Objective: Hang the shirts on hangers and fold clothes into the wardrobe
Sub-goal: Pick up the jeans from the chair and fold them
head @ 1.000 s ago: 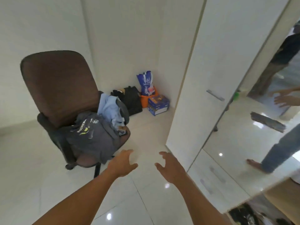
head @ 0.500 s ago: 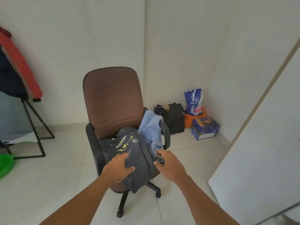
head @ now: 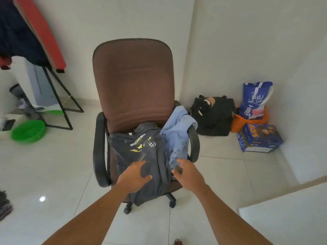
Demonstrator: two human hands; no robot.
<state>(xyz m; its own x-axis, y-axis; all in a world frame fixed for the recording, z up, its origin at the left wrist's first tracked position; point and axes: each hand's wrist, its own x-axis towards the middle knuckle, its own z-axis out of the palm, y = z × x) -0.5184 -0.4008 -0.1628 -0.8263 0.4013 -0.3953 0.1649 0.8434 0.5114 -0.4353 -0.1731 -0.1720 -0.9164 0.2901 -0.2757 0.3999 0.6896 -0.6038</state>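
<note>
Grip, left hand [head: 134,175]: not closed; fingers straight, thumb spread, palm laid flat on the grey T-shirt [head: 141,152]. Grip, right hand [head: 190,174]: at the shirt's right margin, fingertips among the cloth where the light-blue garment [head: 177,133] ends; whether it pinches anything cannot be told. Grey T-shirt: folded, print upward, on the seat of the brown chair [head: 134,82]. Its long axis runs from the chair's backrest to the seat's front edge, and its near end hangs over that edge toward the person. Light-blue garment: bunched over the chair's right armrest, touching the shirt's right side. Governing relation: the shirt lies directly under the left hand and just left of the right hand, lengthwise toward the person. The left hand is therefore the nearer, and a lift would probably need the right hand to cross to the opposite long edge. Floor, right of the chair: black bag [head: 214,117], then an orange bag [head: 237,123], a blue sack [head: 254,99] and a blue box [head: 260,137]. Floor, left of the chair: green basin [head: 28,131] and a black-legged stand [head: 58,96].
</note>
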